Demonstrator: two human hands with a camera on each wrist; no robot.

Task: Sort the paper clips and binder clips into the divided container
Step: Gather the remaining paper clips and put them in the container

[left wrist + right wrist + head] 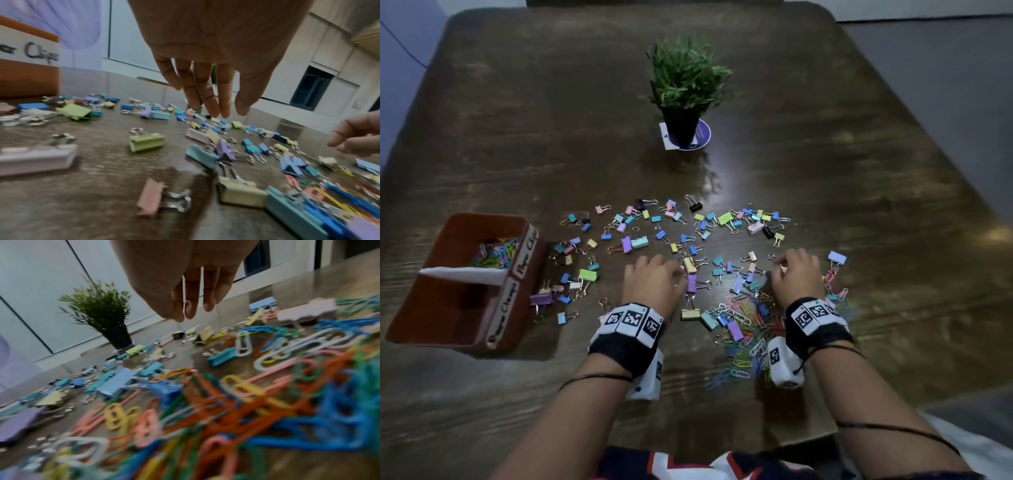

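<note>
Pastel binder clips (690, 236) lie scattered over the dark wooden table, and a heap of coloured paper clips (753, 329) sits by my right wrist. My left hand (678, 274) hovers over a yellow and a purple binder clip (691, 282); in the left wrist view its fingers (212, 104) hang straight and hold nothing. My right hand (779, 265) hovers above small clips beyond the paper clips (246, 402). Its fingertips (207, 305) point down, with the thumb close to the forefinger and nothing seen between them. The brown divided container (517, 274) stands at the left, with paper clips in its far compartment.
A potted green plant (685, 85) stands on a round coaster behind the clips, mid table. The container's near compartment looks dark inside, and a white divider (462, 274) splits it. Bare tabletop stretches right of the clips and along the front edge.
</note>
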